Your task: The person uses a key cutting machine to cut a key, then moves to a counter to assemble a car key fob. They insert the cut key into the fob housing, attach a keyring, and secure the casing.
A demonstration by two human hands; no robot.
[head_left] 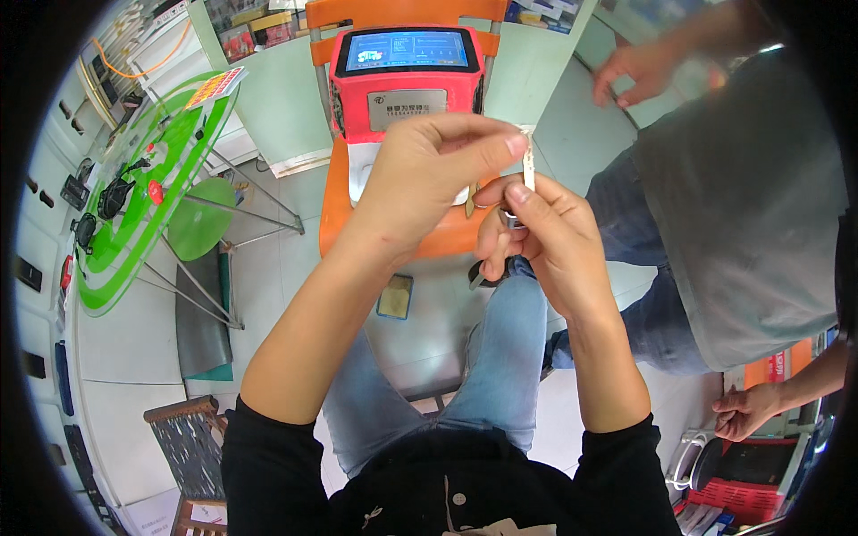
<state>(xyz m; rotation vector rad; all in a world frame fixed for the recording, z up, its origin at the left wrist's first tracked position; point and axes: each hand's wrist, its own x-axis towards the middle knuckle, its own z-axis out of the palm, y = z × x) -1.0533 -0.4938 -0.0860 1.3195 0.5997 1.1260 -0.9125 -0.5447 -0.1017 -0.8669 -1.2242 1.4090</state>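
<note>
My right hand holds a narrow, pale, key-like blade upright between thumb and forefinger. Its upper end meets the fingertips of my left hand, which are pinched together; its edge looks uneven there. A flat brass-coloured piece, like another key, shows beside my right forefinger, and a small dark, shiny part sits beneath that finger. My right hand's fingers hide most of what lies in the palm. Just beyond both hands stands a red machine with a lit screen, on an orange chair.
On the left, a green-and-white glass table carries black devices and a red item. Close on my right stands a person in a grey shirt, hands at their sides. A small yellowish pad lies on the floor. A wooden chair is at lower left.
</note>
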